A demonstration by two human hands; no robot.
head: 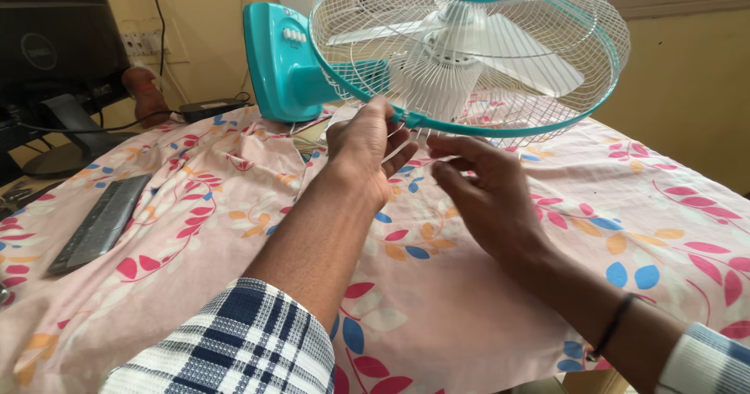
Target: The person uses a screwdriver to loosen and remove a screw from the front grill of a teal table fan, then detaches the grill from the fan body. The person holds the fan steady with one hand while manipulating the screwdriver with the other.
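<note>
one view only, from a head-worn camera, looking forward and down across a table covered by a floral cloth [195, 230]. set close: both forearms enter from the bottom edge, left hand [363, 148] and right hand [484, 195] meeting near the middle of the frame, just below the teal rim of a fan cage [469, 50] that fills the upper centre and is cut off at the top edge. angled slightly leftward, taking in a monitor [47, 42] at the upper left and a dark keyboard [101, 224] at the left edge. wall and window sill [680, 0] along the top right. no second view to share any part of the scene.
</note>
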